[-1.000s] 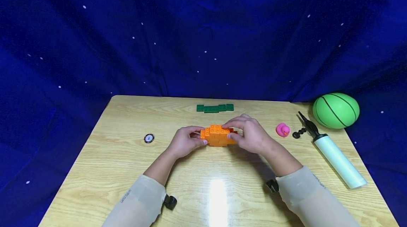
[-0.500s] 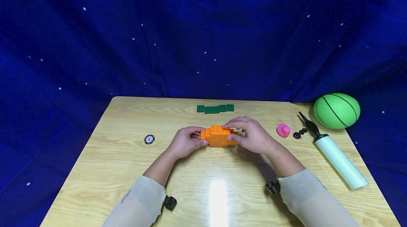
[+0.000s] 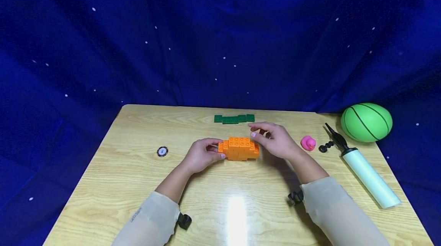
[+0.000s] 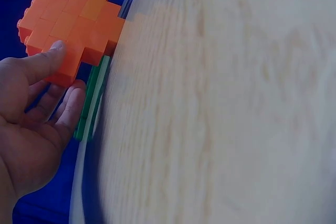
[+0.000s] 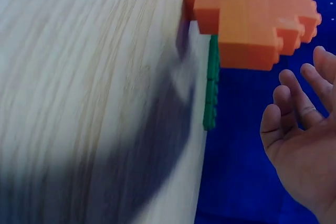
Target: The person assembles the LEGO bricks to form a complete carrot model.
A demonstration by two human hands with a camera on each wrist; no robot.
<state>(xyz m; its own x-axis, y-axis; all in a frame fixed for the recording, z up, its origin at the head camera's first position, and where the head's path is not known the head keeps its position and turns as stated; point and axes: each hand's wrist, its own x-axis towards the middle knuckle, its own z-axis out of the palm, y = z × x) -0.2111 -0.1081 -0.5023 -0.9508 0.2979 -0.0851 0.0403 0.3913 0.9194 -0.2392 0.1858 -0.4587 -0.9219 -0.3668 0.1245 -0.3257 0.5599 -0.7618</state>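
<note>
**Left hand on the block, right hand off it**

While the left hand (image 3: pixel 201 154) pinched the nine o'clock end of the orange block (image 3: pixel 239 148) between thumb and curled fingers, the right hand (image 3: pixel 275 141) hovered at the block's three o'clock side, fingers loosely spread and holding nothing. The block stood near the middle of the table (image 3: pixel 124 177). At twelve o'clock from it lay a row of green bricks (image 3: pixel 234 118). A chip (image 3: pixel 162 151) sat at nine o'clock; a pink duck (image 3: pixel 308 143), a pump (image 3: pixel 365 173) and a green ball (image 3: pixel 366 122) lay out toward three o'clock.
</note>
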